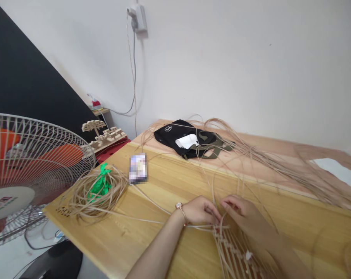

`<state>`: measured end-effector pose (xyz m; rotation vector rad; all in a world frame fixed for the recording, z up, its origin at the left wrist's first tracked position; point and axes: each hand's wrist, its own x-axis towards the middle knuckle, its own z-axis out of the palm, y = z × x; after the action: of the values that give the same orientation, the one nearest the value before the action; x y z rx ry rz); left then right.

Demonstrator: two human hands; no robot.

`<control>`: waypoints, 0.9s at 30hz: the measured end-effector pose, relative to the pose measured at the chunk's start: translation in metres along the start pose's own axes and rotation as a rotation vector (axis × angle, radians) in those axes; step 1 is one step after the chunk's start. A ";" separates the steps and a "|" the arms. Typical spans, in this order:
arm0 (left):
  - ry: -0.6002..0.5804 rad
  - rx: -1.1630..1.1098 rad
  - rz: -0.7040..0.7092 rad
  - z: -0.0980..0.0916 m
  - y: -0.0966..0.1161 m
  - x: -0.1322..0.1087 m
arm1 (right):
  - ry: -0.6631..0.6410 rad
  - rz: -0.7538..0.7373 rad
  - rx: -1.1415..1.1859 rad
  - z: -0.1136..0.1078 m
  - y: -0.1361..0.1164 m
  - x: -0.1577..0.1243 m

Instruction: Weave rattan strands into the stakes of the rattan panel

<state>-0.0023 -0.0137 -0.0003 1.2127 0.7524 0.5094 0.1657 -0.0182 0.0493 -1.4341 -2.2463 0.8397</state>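
A partly woven piece of thin tan rattan strands (232,250) lies at the table's near side, running down out of view. At its upper end my left hand (203,210), with a bracelet at the wrist, is closed with its fingertips on the strands. Just to the right, my right hand (242,213) has thumb and fingers pinched on a rattan strand that bends up from the weave. Loose strands stand up between and behind both hands. A small white scrap (248,255) sits on the woven part.
A rattan coil (79,193) tied with green plastic (101,184) lies at the table's left end, near a fan (42,155). Behind are a blurred card-like item (138,168), a black bag (171,135) with white paper (187,141), long loose strands (274,164) and a white sheet (338,171).
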 end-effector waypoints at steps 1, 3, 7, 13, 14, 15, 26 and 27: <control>0.002 -0.005 0.007 0.000 0.000 0.000 | -0.016 -0.027 -0.018 -0.001 0.000 -0.003; 0.004 -0.027 0.012 -0.001 -0.001 0.000 | -0.038 -0.067 -0.031 -0.001 0.001 -0.009; -0.010 -0.072 -0.001 -0.002 0.001 0.000 | 0.027 -0.073 -0.029 0.003 0.009 -0.016; 0.005 -0.093 -0.038 -0.001 0.006 -0.002 | 0.105 -0.059 -0.052 0.012 0.024 -0.015; 0.003 -0.090 -0.036 -0.002 0.006 -0.002 | 0.119 -0.058 -0.059 0.011 0.024 -0.015; 0.002 -0.087 -0.033 -0.002 0.005 -0.002 | 0.144 -0.052 -0.067 0.008 0.022 -0.016; 0.009 -0.103 -0.024 -0.003 0.002 0.000 | 0.360 0.299 -0.134 -0.060 -0.002 -0.097; 0.013 -0.101 -0.026 -0.002 0.002 0.000 | 0.329 0.346 -0.147 -0.055 0.007 -0.107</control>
<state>-0.0040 -0.0121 0.0017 1.1061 0.7439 0.5284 0.2479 -0.0964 0.0893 -1.9090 -1.8758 0.4910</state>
